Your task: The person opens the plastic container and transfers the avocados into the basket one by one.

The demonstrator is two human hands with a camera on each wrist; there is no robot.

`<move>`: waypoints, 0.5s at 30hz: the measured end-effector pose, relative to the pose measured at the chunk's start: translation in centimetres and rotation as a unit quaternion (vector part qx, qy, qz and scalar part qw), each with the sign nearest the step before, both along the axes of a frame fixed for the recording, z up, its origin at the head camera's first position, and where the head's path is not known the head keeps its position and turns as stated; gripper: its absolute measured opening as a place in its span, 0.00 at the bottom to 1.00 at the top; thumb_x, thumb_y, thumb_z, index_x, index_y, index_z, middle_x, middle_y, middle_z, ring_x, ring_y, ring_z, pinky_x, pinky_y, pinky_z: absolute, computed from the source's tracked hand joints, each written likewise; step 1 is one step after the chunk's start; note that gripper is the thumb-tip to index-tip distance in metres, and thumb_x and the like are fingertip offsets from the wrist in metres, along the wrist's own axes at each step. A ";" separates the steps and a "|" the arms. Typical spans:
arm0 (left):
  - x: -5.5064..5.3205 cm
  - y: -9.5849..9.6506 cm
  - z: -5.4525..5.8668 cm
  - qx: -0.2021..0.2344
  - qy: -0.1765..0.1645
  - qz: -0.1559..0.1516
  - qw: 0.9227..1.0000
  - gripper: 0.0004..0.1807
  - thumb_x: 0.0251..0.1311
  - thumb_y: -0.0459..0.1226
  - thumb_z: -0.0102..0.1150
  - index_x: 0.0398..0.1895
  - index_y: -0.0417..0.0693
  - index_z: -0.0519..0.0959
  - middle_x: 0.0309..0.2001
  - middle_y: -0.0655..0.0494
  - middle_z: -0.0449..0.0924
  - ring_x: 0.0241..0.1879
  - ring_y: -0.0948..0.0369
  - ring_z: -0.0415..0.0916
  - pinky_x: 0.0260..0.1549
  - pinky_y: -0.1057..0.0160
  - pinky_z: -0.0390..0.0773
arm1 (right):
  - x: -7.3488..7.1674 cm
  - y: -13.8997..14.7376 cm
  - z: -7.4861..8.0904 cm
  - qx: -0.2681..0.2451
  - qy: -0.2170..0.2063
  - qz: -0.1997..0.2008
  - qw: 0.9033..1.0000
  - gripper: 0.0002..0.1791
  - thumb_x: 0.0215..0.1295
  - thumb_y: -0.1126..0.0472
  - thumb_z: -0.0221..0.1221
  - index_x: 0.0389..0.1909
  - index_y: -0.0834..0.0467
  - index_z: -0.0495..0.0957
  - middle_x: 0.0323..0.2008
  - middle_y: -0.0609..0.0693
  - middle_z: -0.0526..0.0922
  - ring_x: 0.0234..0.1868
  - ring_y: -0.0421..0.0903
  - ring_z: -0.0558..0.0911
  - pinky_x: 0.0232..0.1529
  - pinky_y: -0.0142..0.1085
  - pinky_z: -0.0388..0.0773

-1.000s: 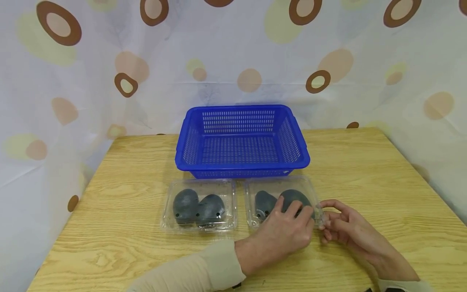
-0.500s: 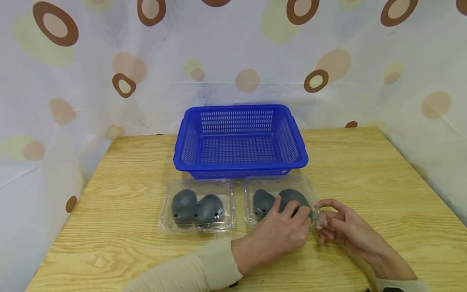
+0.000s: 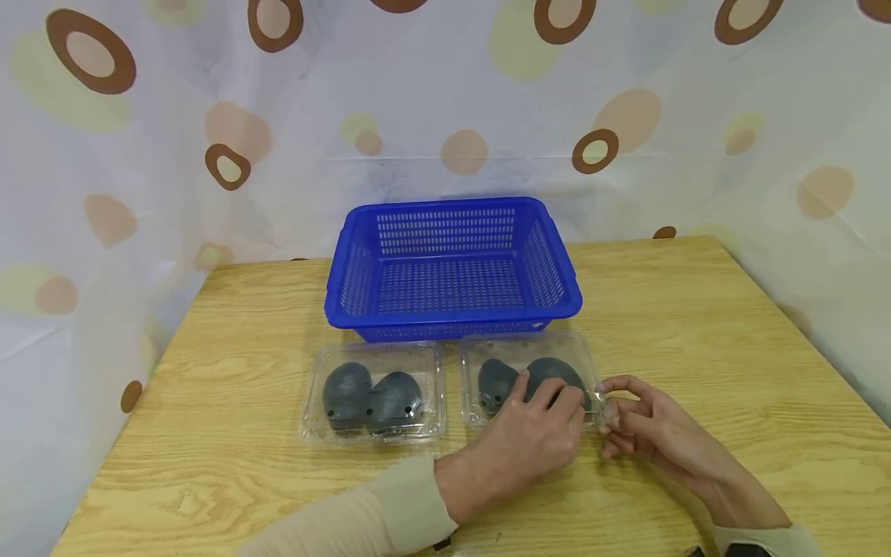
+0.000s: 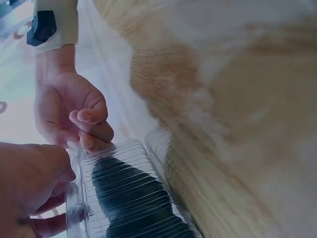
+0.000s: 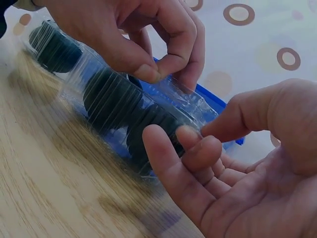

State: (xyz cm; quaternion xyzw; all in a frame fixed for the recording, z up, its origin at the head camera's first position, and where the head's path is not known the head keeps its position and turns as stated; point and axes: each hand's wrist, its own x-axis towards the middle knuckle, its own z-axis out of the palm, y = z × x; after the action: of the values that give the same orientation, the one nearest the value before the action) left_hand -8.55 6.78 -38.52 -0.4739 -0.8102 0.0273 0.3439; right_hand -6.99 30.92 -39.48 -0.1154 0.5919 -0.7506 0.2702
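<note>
Two dark green oval fruits (image 3: 554, 374) lie inside the right-hand clear plastic clamshell box (image 3: 473, 352). My left hand (image 3: 525, 433) reaches over the front of this box; in the right wrist view its thumb and curled fingers pinch the rim. At the right corner, my right hand (image 3: 654, 429) pinches the edge between thumb and finger, with its other fingers loosely curled. From the left wrist view the ribbed side of the box (image 4: 133, 153) faces me, a dark fruit (image 4: 129, 198) showing through. The lid looks down on the fruits, partly hidden by my left hand.
A second clear clamshell box (image 3: 431, 360) with two dark green fruits (image 3: 348, 391) sits to the left. Behind both boxes stands a blue slotted plastic basket (image 3: 452, 317) with nothing in it. All rest on a wood-grain table (image 3: 209, 464) before a patterned cloth (image 3: 404, 93).
The head view has drifted slightly, so everything sits a little farther left. Both hands keep their places on the right-hand box.
</note>
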 end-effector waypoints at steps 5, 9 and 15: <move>0.1 0.5 -0.1 0.026 0.006 -0.007 1.000 0.19 0.76 0.34 0.40 0.41 0.57 0.84 0.45 0.60 0.79 0.47 0.60 0.79 0.46 0.52 0.86 | -0.1 0.3 -0.2 -0.033 -0.008 0.021 0.999 0.18 0.75 0.73 0.40 0.61 0.58 0.57 0.38 0.46 0.81 0.30 0.39 0.75 0.44 0.39 0.85; 0.2 0.9 0.0 0.033 -0.003 -0.016 0.999 0.18 0.77 0.36 0.41 0.43 0.61 0.84 0.47 0.61 0.80 0.47 0.61 0.79 0.47 0.52 0.85 | -0.1 0.6 -0.4 -0.049 -0.012 0.032 0.998 0.19 0.75 0.73 0.40 0.62 0.56 0.58 0.40 0.46 0.82 0.34 0.39 0.81 0.45 0.39 0.85; 0.4 1.5 0.3 0.021 0.015 -0.008 1.000 0.17 0.76 0.38 0.43 0.50 0.62 0.84 0.47 0.62 0.80 0.46 0.62 0.79 0.45 0.55 0.86 | -0.1 0.6 -0.5 -0.047 -0.016 0.034 0.998 0.19 0.76 0.73 0.40 0.62 0.55 0.60 0.39 0.46 0.83 0.34 0.39 0.81 0.44 0.36 0.84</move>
State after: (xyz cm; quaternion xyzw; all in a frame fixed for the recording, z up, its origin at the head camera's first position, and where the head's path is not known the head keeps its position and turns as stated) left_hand -8.17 8.31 -38.19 -0.4725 -0.8014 0.0146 0.3664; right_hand -7.08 31.55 -40.00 -0.1364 0.5472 -0.7697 0.2991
